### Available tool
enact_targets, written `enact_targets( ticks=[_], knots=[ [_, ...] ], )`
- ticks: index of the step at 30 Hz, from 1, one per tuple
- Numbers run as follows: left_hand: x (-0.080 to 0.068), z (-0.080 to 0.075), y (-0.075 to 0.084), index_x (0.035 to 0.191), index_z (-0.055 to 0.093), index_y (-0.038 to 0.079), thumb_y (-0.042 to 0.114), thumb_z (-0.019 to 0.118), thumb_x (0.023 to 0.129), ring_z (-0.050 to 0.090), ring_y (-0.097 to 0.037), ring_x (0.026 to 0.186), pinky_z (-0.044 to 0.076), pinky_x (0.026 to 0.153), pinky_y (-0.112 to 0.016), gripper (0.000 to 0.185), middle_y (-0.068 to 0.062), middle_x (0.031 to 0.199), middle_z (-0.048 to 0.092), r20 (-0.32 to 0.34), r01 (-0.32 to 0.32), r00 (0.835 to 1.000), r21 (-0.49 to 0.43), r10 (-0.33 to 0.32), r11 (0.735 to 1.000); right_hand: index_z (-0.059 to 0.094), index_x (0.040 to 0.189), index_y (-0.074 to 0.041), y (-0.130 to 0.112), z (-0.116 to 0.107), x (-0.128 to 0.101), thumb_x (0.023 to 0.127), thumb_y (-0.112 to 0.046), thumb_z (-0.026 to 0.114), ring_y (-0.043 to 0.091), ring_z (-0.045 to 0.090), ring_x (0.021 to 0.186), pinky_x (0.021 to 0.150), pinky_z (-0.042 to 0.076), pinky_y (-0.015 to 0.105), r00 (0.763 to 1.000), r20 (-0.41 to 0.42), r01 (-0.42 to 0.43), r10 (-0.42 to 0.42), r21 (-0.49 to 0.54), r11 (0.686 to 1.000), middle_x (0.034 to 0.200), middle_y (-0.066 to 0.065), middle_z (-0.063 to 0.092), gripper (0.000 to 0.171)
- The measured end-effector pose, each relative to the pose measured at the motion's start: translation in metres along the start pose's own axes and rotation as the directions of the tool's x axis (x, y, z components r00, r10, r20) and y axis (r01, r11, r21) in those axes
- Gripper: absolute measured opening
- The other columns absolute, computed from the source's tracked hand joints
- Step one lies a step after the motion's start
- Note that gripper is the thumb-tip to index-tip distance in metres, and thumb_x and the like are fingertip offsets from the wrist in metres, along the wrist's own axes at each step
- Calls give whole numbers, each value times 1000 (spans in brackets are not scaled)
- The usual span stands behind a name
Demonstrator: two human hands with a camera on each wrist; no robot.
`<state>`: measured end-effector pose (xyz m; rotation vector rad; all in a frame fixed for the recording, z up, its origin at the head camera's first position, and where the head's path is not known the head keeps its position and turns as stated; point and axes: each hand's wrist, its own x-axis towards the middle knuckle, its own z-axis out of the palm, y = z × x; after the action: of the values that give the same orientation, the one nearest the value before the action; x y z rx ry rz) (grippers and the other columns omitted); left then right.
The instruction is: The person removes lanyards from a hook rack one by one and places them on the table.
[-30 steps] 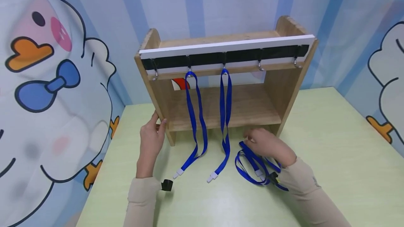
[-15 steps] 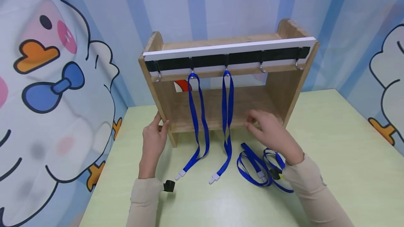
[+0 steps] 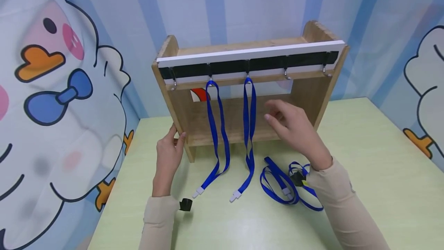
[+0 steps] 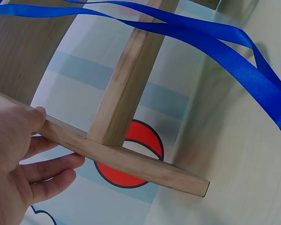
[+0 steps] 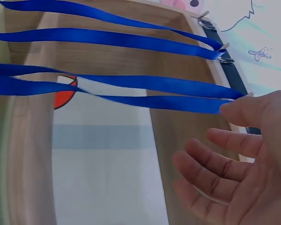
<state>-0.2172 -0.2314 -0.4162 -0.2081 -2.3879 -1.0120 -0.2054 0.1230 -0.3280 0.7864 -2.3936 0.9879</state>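
A wooden shelf rack (image 3: 239, 140) carries a row of metal hooks on a black strip (image 3: 267, 63). My left hand (image 3: 169, 149) grips the front edge of its left side panel, thumb on one side and fingers on the other, as the left wrist view (image 4: 18, 164) also shows. Two blue lanyards hang from hooks: one (image 3: 223, 126) on the second hook from the left, another (image 3: 249, 126) on the middle hook. My right hand (image 3: 295, 126) is raised in front of the rack's right half, fingers loosely curved and holding nothing. Below it, another blue lanyard bundle (image 3: 274, 173) lies coiled on the table.
The light green table (image 3: 222, 227) runs beneath everything. Black wrist pieces (image 3: 186, 204) show at both cuffs. Printed cloth with cartoon ducks (image 3: 52, 65) stands behind and at the sides. White clips (image 3: 236, 196) end the hanging lanyards, low over the table.
My right hand has left the lanyard bundle on the table and risen up in front of the rack, with nothing in it. My left hand stays on the side panel.
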Motion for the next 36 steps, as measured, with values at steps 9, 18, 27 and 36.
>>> enact_targets(
  ticks=[9, 18, 27, 36],
  knots=[
    [1, -3, -2, 145, 52, 4, 16, 59, 104, 74, -38, 85, 61, 70, -50, 43, -23, 129, 65, -9, 3, 1000, 6, -3, 1000, 61, 131, -1, -10, 0, 18, 102, -14, 62, 24, 65, 89, 77, 56, 41, 999, 16, -39, 39, 4, 999, 103, 12, 70, 32],
    [-1, -1, -3, 146, 52, 3, 16, 59, 104, 74, -37, 86, 61, 71, -49, 44, -23, 128, 65, -3, -1, 1000, -9, 1, 1000, 58, 134, 0, -16, 2, 31, 103, -16, 62, 23, 64, 80, 72, 55, 38, 999, 25, -22, 22, -2, 1000, 96, 12, 71, 35],
    [0, 1, -3, 144, 54, 4, 15, 59, 104, 74, -36, 84, 61, 69, -49, 41, -23, 126, 66, -17, -14, 1000, -15, 14, 1000, 57, 135, 3, -25, -3, 43, 103, -15, 60, 25, 64, 80, 72, 54, 39, 1000, 24, -15, 15, 22, 1000, 94, 13, 70, 36],
    [1, 2, -3, 144, 53, 4, 17, 59, 104, 75, -35, 86, 61, 72, -48, 42, -21, 130, 65, -14, -7, 1000, -13, 7, 1000, 61, 128, 3, -32, -1, 54, 103, -14, 62, 21, 56, 70, 63, 47, 33, 998, -57, 23, -21, 34, 999, 84, 10, 67, 31]
  ],
)
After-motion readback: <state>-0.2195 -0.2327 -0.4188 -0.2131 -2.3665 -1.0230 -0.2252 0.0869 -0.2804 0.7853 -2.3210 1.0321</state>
